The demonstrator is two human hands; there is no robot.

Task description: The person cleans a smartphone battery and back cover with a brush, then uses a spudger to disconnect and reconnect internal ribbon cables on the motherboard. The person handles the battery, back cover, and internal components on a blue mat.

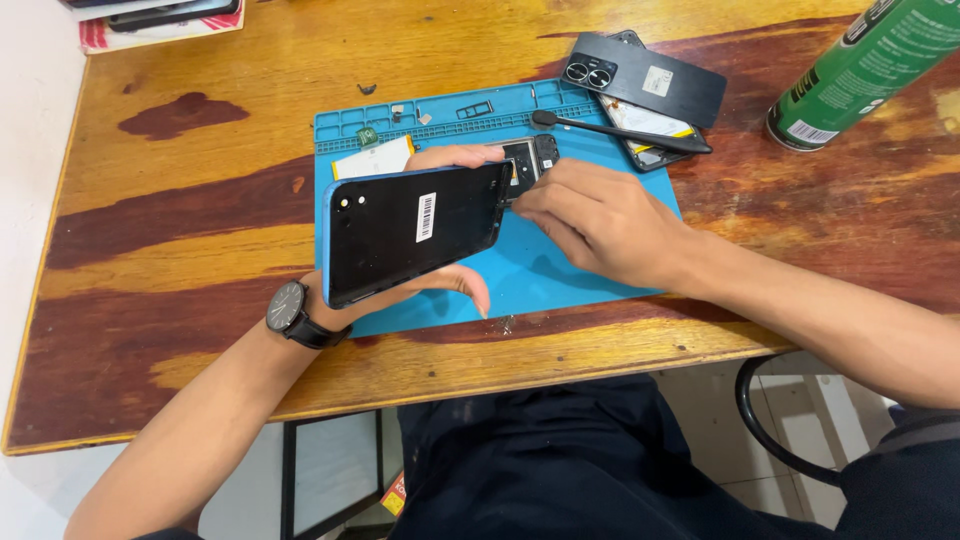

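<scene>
My left hand (445,283) holds up a phone's black back cover (415,228), lifted on edge away from the phone body (528,160), which lies under it on the blue mat (560,275). A white sticker with a barcode sits on the cover's inner face. My right hand (600,222) pinches at the cover's top right corner beside the open camera area of the phone. A dark watch (290,310) is on my left wrist.
Behind, a second opened dark phone (650,80) lies with its cover askew, and a black spudger tool (620,130) rests across the mat's edge. A green spray can (865,65) lies at the far right. Small parts sit in the mat's tray slots (430,113).
</scene>
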